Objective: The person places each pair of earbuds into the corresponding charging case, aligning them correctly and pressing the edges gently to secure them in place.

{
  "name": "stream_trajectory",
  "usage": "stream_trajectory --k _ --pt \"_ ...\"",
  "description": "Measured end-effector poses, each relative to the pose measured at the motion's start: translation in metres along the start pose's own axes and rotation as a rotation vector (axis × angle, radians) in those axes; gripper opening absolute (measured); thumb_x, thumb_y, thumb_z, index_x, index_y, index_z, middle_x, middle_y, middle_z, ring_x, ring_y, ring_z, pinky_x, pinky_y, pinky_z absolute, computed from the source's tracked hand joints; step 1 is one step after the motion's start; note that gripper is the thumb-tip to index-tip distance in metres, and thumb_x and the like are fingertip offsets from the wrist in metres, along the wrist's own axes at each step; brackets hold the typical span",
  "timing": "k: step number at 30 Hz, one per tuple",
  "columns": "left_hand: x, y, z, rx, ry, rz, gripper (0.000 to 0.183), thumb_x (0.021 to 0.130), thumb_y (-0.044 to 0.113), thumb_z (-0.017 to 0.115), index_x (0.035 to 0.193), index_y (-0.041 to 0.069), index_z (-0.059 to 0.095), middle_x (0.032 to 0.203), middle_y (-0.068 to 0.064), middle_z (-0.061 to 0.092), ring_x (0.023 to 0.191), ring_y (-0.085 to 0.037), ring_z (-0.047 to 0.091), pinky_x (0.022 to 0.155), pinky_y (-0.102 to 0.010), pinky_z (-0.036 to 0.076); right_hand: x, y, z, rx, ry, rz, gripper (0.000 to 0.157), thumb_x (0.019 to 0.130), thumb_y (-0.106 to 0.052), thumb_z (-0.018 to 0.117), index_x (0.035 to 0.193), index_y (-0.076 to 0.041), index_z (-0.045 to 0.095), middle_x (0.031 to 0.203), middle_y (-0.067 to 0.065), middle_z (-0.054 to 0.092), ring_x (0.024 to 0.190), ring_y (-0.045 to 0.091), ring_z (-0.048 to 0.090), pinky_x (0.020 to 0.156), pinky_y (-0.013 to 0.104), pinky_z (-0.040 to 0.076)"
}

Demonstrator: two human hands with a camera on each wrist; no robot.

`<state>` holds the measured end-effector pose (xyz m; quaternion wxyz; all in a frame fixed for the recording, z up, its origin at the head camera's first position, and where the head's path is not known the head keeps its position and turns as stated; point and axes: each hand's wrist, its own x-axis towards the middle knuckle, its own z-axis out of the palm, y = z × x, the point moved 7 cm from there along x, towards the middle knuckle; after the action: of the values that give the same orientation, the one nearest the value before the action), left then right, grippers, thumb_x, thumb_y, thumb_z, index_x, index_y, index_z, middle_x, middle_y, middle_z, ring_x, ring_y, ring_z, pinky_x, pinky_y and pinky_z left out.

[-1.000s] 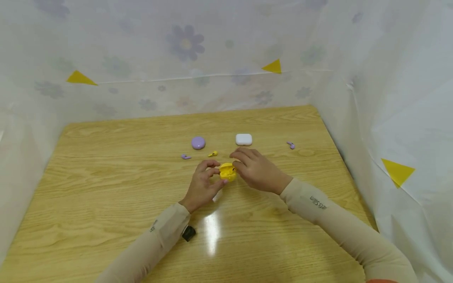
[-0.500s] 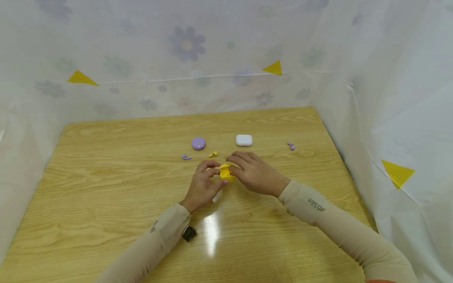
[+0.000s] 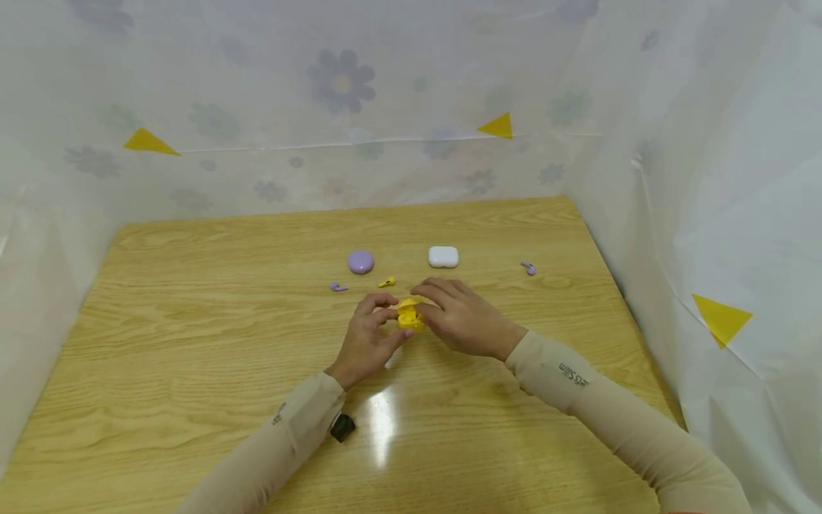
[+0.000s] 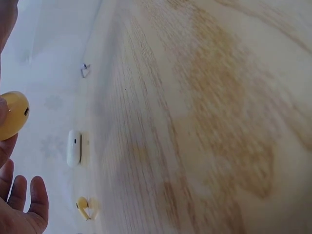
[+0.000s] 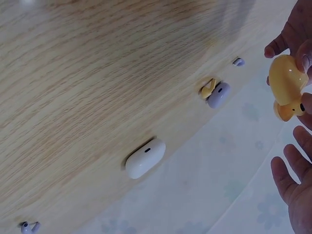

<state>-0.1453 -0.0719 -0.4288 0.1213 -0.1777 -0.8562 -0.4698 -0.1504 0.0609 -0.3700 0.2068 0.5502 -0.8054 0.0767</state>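
A person's left hand (image 3: 367, 337) grips a small yellow case (image 3: 407, 325), thumb at its near edge and fingers on its left, while the right hand (image 3: 467, 318) pinches a yellow earbud (image 5: 296, 107) at the case's right side, over the middle of a wood-grain desk (image 3: 193, 392). The lid (image 3: 407, 305) stands raised on the far side, and the case appears lifted off the surface. Fingers hide much of the earbud, so how deep it sits cannot be told.

The step in hand looks to be seating that earbud. Doing it well calls for a firm left-hand hold on the base, fingertips clear of the lid, and the stem lined up with its recess before any pressure. A light push from the right thumb should then suffice; resistance would be a cue to turn the bud, not to press harder. Letting go too soon could leave it tipped and in the lid's way.

Beyond the hands, a loose yellow earbud (image 3: 387, 282) lies near and to the right of a round purple case (image 3: 361, 262), with a white case (image 3: 443, 257) farther right. One purple earbud (image 3: 337, 286) rests to the left; a second purple earbud (image 3: 529, 268) lies well apart at right.
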Motion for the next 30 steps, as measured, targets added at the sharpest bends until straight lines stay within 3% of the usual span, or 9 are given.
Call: stream_trajectory --k 16,19,25,27,30 --pt "0.000 0.001 -0.002 -0.003 0.003 0.005 0.021 0.076 0.012 0.080 0.088 -0.001 0.069 0.113 -0.013 0.059 0.113 -0.030 0.054 0.099 -0.045 0.045 -0.001 0.003 0.004 0.015 -0.004 0.013 0.022 0.083 -0.011 0.073 0.104 -0.011 0.067 0.119 0.011 0.062 0.114 0.029 0.058 0.091 0.042 0.052" --pt "0.000 0.001 -0.002 0.005 0.003 0.005 0.021 0.076 0.013 0.080 0.088 -0.001 0.069 0.113 -0.014 0.059 0.112 -0.030 0.054 0.098 -0.045 0.045 -0.001 0.006 0.002 0.057 0.031 0.024 0.019 0.082 -0.011 0.073 0.100 -0.009 0.067 0.117 0.013 0.063 0.112 0.030 0.059 0.091 0.043 0.052" --pt "-0.002 0.000 -0.003 0.028 0.007 0.009 0.022 0.075 0.014 0.080 0.086 0.000 0.068 0.112 -0.014 0.060 0.110 -0.029 0.055 0.090 -0.041 0.048 0.003 0.037 0.003 0.267 0.130 0.168 0.015 0.084 -0.005 0.069 0.098 -0.003 0.066 0.113 0.016 0.064 0.108 0.028 0.060 0.094 0.041 0.051" --pt "-0.002 0.000 -0.003 0.027 0.013 0.013 0.021 0.075 0.013 0.081 0.085 0.000 0.068 0.112 -0.014 0.060 0.109 -0.029 0.055 0.085 -0.038 0.049 0.004 0.051 0.014 0.328 0.091 0.243 0.017 0.087 -0.007 0.066 0.104 -0.002 0.065 0.115 0.016 0.063 0.111 0.028 0.059 0.096 0.040 0.050" --pt "-0.003 0.001 -0.002 0.014 0.026 0.031 0.021 0.074 0.012 0.081 0.084 0.000 0.068 0.111 -0.015 0.060 0.108 -0.029 0.055 0.080 -0.034 0.049 0.007 0.068 0.036 0.401 -0.031 0.360 0.022 0.092 -0.011 0.061 0.111 0.000 0.064 0.118 0.015 0.063 0.115 0.029 0.057 0.100 0.043 0.047"
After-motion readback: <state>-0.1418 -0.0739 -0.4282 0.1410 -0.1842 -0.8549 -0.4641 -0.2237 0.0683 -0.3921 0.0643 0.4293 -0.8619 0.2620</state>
